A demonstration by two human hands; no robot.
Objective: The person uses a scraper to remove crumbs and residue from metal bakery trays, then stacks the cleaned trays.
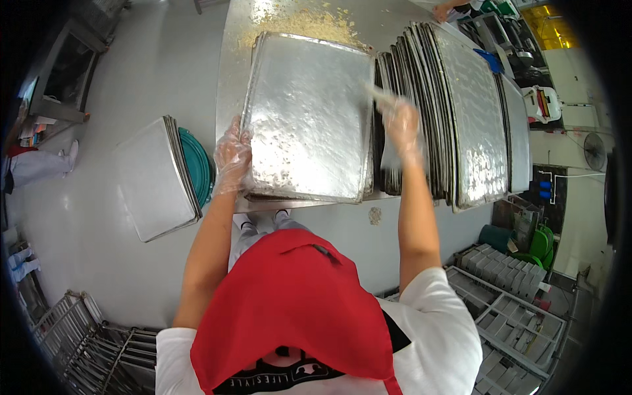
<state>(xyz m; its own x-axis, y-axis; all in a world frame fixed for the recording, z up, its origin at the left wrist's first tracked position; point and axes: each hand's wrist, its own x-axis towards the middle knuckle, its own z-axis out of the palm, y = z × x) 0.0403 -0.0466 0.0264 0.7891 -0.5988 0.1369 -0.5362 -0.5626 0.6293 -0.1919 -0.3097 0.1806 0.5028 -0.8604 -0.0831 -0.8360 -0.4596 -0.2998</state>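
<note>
Flat metal baking trays (311,118) lie in a stack on the metal table in front of me. My left hand (233,155), in a clear plastic glove, grips the left edge of this stack. In my gloved right hand (402,123) is a thin, light-coloured tool (377,94), blurred by motion, its tip over the top tray's right edge; its exact kind cannot be told. Right of the stack, many more trays (474,113) stand on edge in a packed row. Pale crumbs and flakes (306,24) are spread on the table beyond the stack.
Left of the table, several trays (158,182) lean by a round teal container (195,165). A person's hand (443,12) shows at the table's far right. Metal racks (103,345) stand at lower left, a metal frame (508,316) at lower right. Another person's legs (44,163) show far left.
</note>
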